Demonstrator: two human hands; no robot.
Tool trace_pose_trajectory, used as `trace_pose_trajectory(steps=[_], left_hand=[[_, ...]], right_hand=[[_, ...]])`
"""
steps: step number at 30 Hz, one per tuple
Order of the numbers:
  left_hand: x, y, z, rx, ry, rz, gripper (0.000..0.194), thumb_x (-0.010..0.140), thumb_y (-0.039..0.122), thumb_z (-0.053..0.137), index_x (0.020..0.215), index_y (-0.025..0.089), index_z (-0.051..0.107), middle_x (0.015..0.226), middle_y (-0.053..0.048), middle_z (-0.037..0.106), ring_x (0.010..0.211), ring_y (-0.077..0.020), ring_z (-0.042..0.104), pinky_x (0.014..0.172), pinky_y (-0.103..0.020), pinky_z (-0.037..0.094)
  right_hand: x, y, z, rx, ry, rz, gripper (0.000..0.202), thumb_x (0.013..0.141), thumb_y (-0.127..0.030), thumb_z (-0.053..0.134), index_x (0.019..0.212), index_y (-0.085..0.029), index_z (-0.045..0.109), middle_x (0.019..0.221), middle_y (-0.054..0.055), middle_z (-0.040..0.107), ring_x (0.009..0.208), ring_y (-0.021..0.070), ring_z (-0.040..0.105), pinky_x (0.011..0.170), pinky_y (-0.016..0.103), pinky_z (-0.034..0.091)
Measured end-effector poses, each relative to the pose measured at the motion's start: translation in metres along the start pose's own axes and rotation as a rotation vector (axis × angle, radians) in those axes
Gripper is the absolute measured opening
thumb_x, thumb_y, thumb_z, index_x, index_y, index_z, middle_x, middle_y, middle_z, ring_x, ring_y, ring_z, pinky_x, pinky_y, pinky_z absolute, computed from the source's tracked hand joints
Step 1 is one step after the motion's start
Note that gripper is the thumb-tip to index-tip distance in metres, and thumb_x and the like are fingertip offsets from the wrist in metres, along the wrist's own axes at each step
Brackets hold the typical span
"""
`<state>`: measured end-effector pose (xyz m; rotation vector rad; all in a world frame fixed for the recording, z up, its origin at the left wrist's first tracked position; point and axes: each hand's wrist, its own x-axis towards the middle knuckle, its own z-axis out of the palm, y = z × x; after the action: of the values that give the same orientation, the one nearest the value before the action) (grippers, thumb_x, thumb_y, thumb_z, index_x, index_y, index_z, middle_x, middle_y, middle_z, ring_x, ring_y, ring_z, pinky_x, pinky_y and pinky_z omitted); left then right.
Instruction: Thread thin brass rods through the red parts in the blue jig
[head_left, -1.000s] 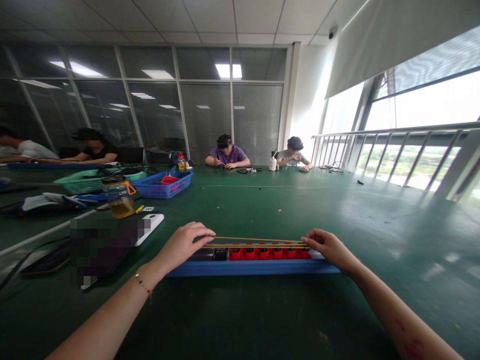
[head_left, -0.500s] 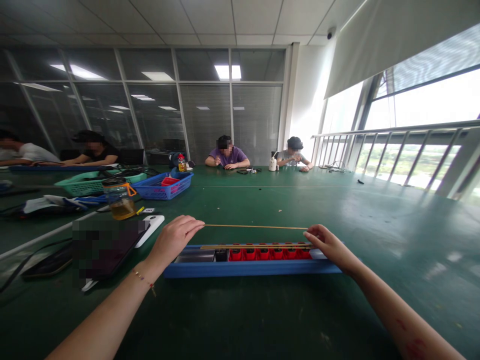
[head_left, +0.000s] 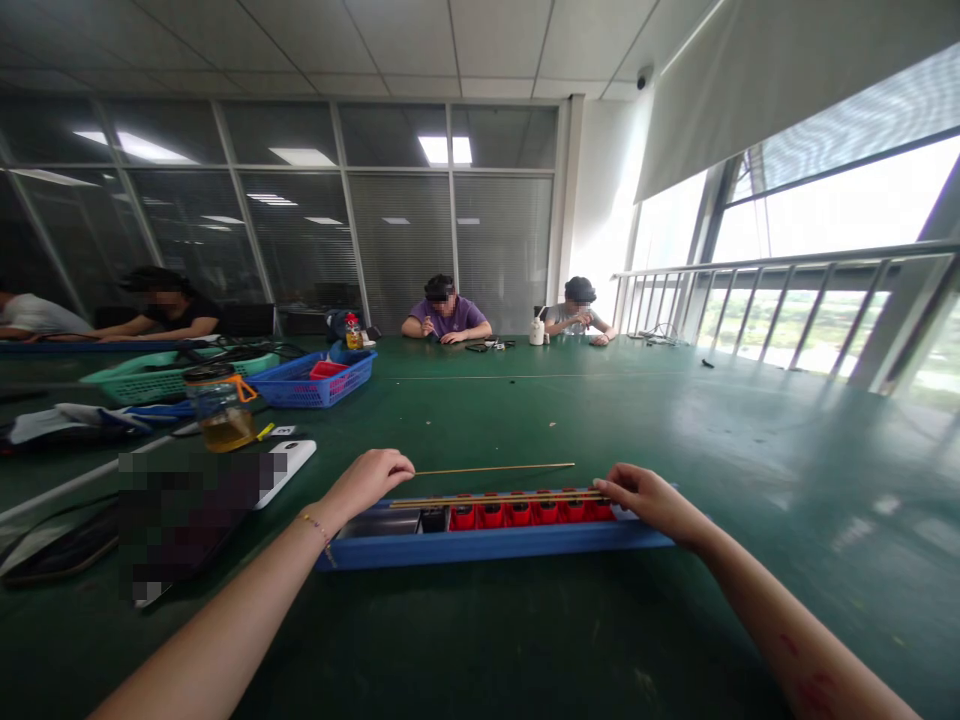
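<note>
A long blue tray [head_left: 495, 544] lies on the green table with several red cups [head_left: 520, 514] in a row, a black cup [head_left: 434, 520] and a metal plate [head_left: 379, 522] at its left. Thin wooden sticks [head_left: 495, 499] rest lengthwise across the cups. My left hand [head_left: 379, 474] is closed on the left end of a single thin stick [head_left: 495, 469], which stretches rightward beyond the tray with its far end free. At the tray's right, my right hand [head_left: 637, 492] has its fingertips pinched at the right ends of the sticks lying over the cups.
On the left are a jar with an orange strap [head_left: 223, 420], a blue basket [head_left: 311, 390], a green basket [head_left: 142, 383] and a dark device with a white edge [head_left: 289, 472]. Two people sit across the table; two more are at the far left.
My right hand has let go of the single stick's right end and moved down to the sticks on the tray. The view has shifted slightly.
</note>
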<state>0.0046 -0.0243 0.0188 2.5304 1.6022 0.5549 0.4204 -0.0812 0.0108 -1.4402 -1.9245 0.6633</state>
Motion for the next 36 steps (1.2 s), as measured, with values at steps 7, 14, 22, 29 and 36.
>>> trace_pose_trajectory(steps=[7,14,22,29,36], left_hand=[[0.012,-0.011,0.013,-0.082,-0.099,-0.105,0.018,0.071,0.032,0.051,0.079,0.024,0.066,0.081,-0.001,0.067,0.078,-0.0166,0.06,0.068,-0.023,0.042],[0.015,-0.025,0.023,-0.137,-0.158,-0.186,0.017,0.065,0.031,0.055,0.075,0.023,0.065,0.078,-0.001,0.068,0.076,-0.0167,0.061,0.066,-0.022,0.043],[0.016,-0.031,0.025,-0.158,-0.2,-0.177,0.017,0.065,0.028,0.054,0.076,0.021,0.065,0.078,-0.001,0.068,0.074,-0.0158,0.061,0.064,-0.021,0.043],[0.016,-0.032,0.026,-0.16,-0.203,-0.187,0.018,0.064,0.029,0.055,0.076,0.021,0.065,0.078,-0.001,0.067,0.075,-0.0162,0.06,0.064,-0.022,0.043],[0.016,-0.032,0.026,-0.163,-0.199,-0.174,0.017,0.065,0.028,0.054,0.077,0.021,0.064,0.08,-0.001,0.067,0.075,-0.0158,0.06,0.064,-0.022,0.043]], right_hand=[[-0.002,-0.002,-0.002,-0.08,-0.021,0.026,0.045,0.075,-0.059,0.044,0.063,-0.018,0.056,0.056,-0.002,0.051,0.054,0.0116,0.045,0.049,0.021,0.035],[0.0,0.002,-0.001,-0.103,0.059,-0.01,0.042,0.075,-0.056,0.046,0.064,-0.017,0.059,0.058,-0.002,0.053,0.055,0.0123,0.046,0.051,0.022,0.035],[0.003,0.002,-0.006,0.01,0.228,-0.008,0.042,0.075,-0.057,0.045,0.064,-0.017,0.055,0.057,-0.002,0.049,0.055,0.0122,0.043,0.051,0.022,0.033],[0.007,0.018,-0.029,0.044,0.497,0.031,0.044,0.073,-0.06,0.044,0.067,-0.018,0.057,0.054,-0.002,0.045,0.053,0.012,0.04,0.049,0.022,0.033],[0.015,0.032,-0.026,-0.139,0.372,0.061,0.046,0.073,-0.061,0.043,0.068,-0.018,0.061,0.05,-0.003,0.048,0.048,0.0121,0.041,0.047,0.023,0.032]])
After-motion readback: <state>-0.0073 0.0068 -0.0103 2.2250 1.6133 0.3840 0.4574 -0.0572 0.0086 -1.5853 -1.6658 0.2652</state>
